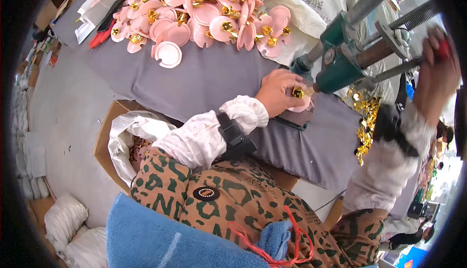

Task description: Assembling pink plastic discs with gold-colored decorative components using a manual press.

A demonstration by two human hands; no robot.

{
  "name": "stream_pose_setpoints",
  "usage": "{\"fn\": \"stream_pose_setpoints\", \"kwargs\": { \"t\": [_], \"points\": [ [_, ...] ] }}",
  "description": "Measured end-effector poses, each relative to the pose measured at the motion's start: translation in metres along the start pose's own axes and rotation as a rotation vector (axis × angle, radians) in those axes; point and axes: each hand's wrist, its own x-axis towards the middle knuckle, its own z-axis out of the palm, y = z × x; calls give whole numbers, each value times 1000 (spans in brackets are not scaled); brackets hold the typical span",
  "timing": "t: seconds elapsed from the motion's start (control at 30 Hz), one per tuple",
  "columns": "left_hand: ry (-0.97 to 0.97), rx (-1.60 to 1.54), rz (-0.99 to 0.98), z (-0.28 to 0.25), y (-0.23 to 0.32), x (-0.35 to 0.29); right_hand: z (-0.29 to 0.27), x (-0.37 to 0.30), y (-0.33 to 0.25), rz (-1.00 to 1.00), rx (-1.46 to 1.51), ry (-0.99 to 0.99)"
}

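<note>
My left hand (278,92) is closed on the edge of a pink plastic disc (304,105) at the base of a green hand press (338,73). A shiny gold claw-like piece (297,92) stands on that disc, by my fingertips and right beside the tip of the press ram. Raised at the far right, my right hand (438,66) is wrapped round the red knob (443,50) of the press lever (399,69). The fingers of that hand are slightly blurred.
Pink discs with gold pieces (194,17) lie heaped at the back of the grey-covered table (214,78). Loose gold pieces (367,122) are spread right of the press. A lined cardboard box (104,144) stands below the table's left edge. White sacks (68,219) lie on the floor.
</note>
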Motion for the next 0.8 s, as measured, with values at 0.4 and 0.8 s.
{"fn": "stream_pose_setpoints", "kwargs": {
  "t": [0.4,0.8],
  "points": [
    [-15,928,289,-153,-8,25,-26,50,43,31,-144,220],
    [-60,-330,-234,-115,10,19,42,32,37,110,-79,356]
  ]
}}
